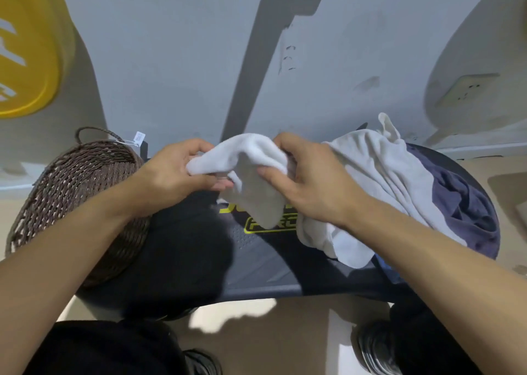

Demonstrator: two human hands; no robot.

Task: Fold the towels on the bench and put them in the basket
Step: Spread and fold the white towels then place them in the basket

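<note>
Head view, both hands (182, 169) (308, 180) pinching white towel (253, 175), basket (77, 192) left

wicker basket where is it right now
In the head view the brown wicker basket sits at the left end of the dark bench, just beside the left hand.

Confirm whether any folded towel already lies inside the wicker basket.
No: the basket shows only bare weave inside, while both hands, left hand and right hand, hold a white towel above the bench.
</note>
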